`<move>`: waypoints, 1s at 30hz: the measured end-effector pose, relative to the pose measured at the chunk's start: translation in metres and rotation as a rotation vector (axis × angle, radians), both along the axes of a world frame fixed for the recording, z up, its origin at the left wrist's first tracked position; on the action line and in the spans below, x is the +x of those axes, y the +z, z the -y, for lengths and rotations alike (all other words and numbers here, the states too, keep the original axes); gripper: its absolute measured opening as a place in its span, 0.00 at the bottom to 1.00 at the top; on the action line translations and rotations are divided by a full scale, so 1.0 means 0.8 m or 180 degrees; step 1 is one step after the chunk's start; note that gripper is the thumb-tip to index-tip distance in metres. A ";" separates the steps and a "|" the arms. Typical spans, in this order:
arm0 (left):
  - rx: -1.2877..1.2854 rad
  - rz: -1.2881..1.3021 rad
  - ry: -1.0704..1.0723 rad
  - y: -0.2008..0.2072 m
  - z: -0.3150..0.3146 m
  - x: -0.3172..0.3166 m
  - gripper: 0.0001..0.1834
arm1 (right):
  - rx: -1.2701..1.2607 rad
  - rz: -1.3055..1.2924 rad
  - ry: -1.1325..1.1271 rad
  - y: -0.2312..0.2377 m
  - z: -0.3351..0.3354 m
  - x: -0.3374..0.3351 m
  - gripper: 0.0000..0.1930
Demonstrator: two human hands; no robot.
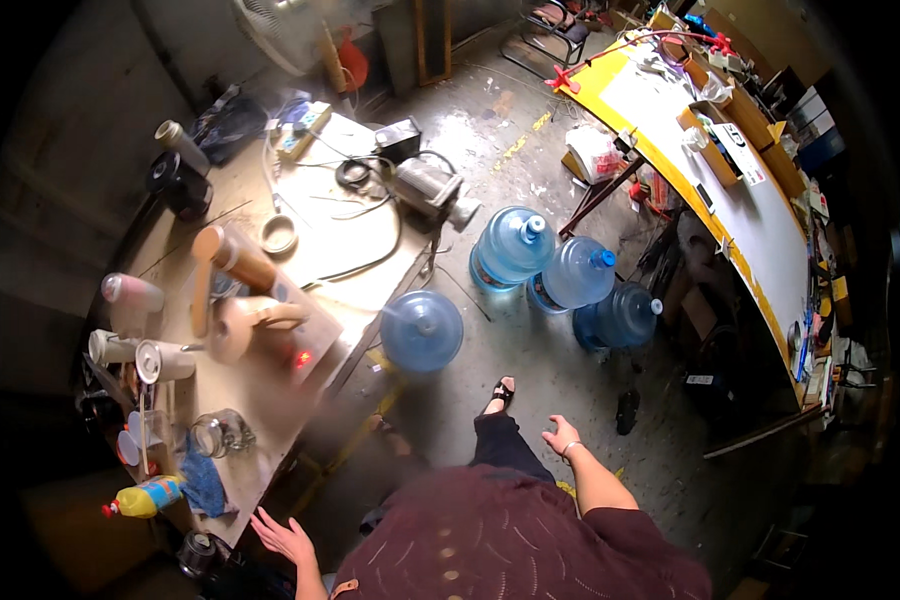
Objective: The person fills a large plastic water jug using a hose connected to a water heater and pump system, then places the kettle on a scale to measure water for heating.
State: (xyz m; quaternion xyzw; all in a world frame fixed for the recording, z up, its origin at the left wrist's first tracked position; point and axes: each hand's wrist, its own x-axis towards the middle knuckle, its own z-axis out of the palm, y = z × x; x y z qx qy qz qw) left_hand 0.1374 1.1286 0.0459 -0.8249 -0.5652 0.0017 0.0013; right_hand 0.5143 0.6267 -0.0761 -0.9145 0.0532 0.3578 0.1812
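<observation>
My left hand (286, 540) is open and empty, its fingers stretched out beside the near end of the wooden table (345, 240). On that corner lie a blue cloth (202, 484), a yellow bottle with a red cap (148, 497) on its side, and a glass jar (220, 434). My right hand (562, 437), with a bracelet at the wrist, hangs over the floor with fingers apart and nothing in them. Ahead of it stand several large blue water jugs, among them a capped jug (515, 245) and a nearer one (422, 331) close to the table's edge.
On the table are a brown-lidded container (235, 260), a beige pitcher (255, 325), white canisters (162, 361), a power strip (303, 130) and trailing cords. To the right runs a long white worktable with a yellow edge (660, 160). A dark shoe (627, 411) lies on the floor.
</observation>
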 end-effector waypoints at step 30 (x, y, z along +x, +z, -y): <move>-0.4195 -0.0710 0.0859 -0.097 0.353 0.326 0.32 | -0.0416 0.1377 0.4531 -0.089 -0.169 0.717 0.18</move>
